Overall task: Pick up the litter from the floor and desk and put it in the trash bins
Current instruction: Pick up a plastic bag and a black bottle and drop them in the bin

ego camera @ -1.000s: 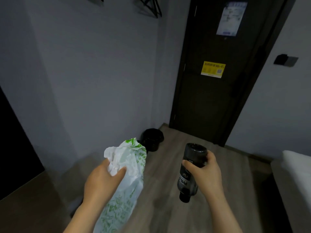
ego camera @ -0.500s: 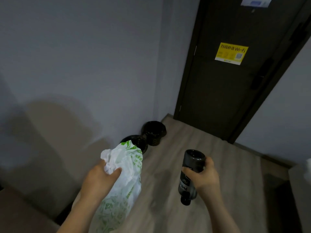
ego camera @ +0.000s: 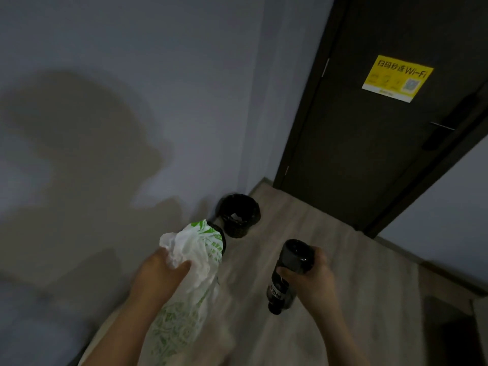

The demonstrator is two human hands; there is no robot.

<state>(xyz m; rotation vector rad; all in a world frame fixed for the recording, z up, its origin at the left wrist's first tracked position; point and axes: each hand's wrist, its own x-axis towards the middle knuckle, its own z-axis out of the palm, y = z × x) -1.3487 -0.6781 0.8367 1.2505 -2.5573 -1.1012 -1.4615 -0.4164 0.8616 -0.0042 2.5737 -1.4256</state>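
Grey wall (ego camera: 132, 75): fills the left and upper centre of the frame and carries a broad soft shadow on its left half.

Dark door (ego camera: 369, 154): upper right, closed in its dark frame and meeting the wall at the corner.

Pale wood-grain floor (ego camera: 330, 260): runs from the door's foot down to the lower centre and right.

White plastic bag with green print (ego camera: 192, 273): lower centre-left, off the floor. Its bunched top is crumpled and the rest hangs down towards the bottom edge.

Left hand (ego camera: 158, 276): lower left of centre, with fingers and thumb closed round the bag's gathered neck. It grips the bag.

Right hand (ego camera: 314, 281): lower right of centre, fingers curled round the top end of a dark bottle (ego camera: 287, 276). The bottle hangs upside down with its base up and its cap towards the floor. A label with white lettering shows on its side. It is in the air, well apart from the bag.

Black trash bin (ego camera: 239, 220): on the floor at the foot of the wall, centre frame, with its mouth open. A second bin rim (ego camera: 221, 235) shows just beside it, mostly hidden behind the bag's top.

Yellow Wi-Fi sticker (ego camera: 396, 77): on the door, upper right.

Door handle (ego camera: 439, 130): right edge, below the sticker, dim.
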